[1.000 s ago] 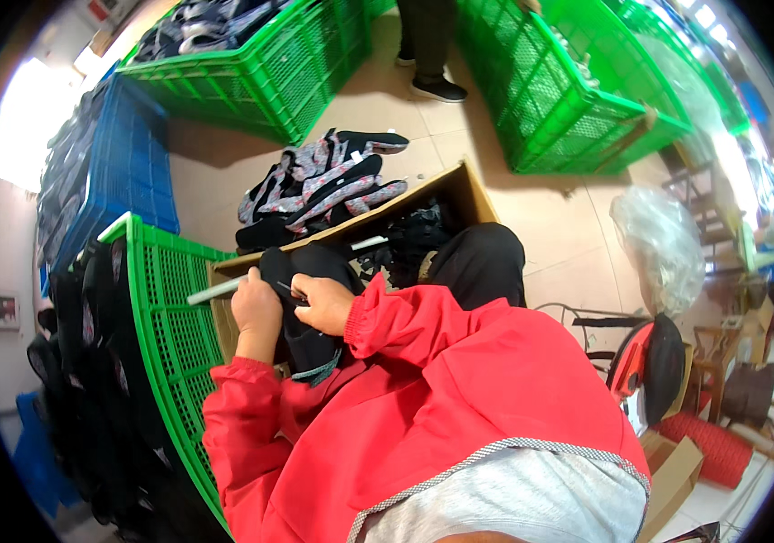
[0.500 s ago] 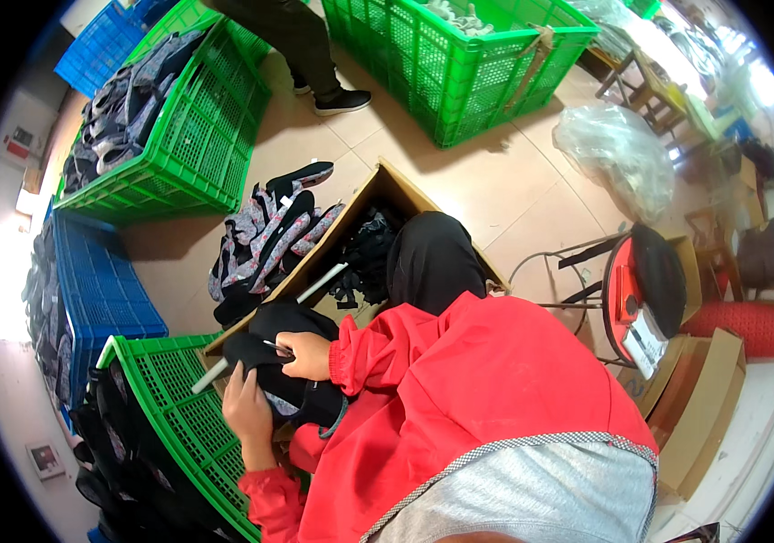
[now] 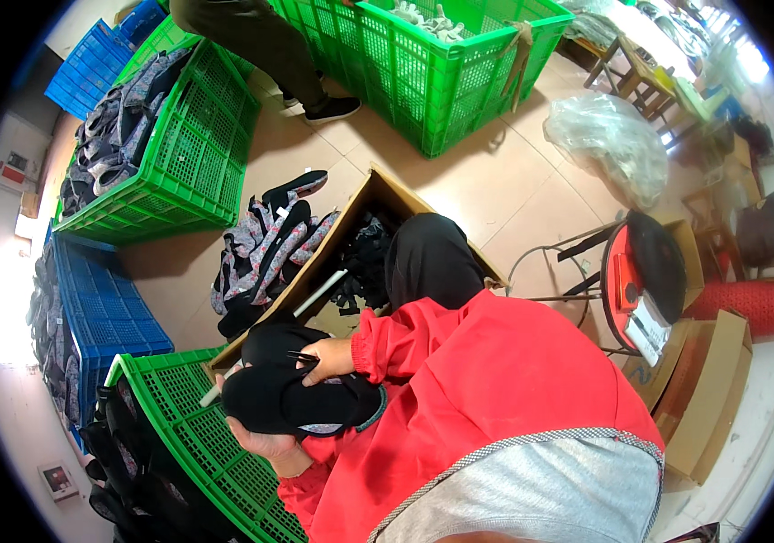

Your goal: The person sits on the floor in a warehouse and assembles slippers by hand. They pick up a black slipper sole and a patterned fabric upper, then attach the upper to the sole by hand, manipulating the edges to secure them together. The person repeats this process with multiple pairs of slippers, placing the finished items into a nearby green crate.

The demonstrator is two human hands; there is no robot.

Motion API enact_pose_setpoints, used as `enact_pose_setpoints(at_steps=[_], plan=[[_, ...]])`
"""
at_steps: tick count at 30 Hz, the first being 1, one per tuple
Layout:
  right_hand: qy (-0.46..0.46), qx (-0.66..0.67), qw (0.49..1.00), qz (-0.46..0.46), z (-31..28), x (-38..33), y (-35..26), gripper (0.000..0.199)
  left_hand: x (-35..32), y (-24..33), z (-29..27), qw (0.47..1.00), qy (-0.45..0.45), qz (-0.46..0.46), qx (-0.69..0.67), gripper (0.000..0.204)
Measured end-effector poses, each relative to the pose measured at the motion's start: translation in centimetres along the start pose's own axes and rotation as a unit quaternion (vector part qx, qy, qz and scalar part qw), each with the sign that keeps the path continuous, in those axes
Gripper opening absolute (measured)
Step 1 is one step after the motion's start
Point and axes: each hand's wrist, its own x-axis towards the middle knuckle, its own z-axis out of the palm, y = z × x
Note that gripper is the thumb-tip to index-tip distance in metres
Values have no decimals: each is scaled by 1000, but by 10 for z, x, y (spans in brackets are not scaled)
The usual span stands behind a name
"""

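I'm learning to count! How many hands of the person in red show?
2: the left hand, partly hidden under the black cloth piece, and the right hand over it, holding a thin dark tool.

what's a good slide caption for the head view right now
Left hand cradling a black shoe, right hand holding a small tool, beside a green crate.

Before me, a long-sleeved red smock point(image 3: 504, 371) is worn with its right sleeve point(image 3: 405, 335) gathered at the cuff point(image 3: 366, 354), its edge bound in black-and-white checked trim point(image 3: 531, 437), a pale grey top point(image 3: 541, 484) showing beneath the smock, and plain black trousers point(image 3: 434, 261) beyond it.
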Motion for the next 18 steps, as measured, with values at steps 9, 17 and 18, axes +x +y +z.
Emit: enact_pose_setpoints(at_steps=[9, 17, 18], plan=[[1, 16, 1000, 26, 7, -3, 18, 15, -1, -13, -3, 1000, -6, -13, -6, 82], [-15, -67, 994, 85, 9, -5, -5, 24, 0, -12, 20, 997, -34, -17, 67, 75], [-23, -52, 991, 120, 7, -8, -12, 25, 0, -11, 19, 996, -11, -2, 85, 74]])
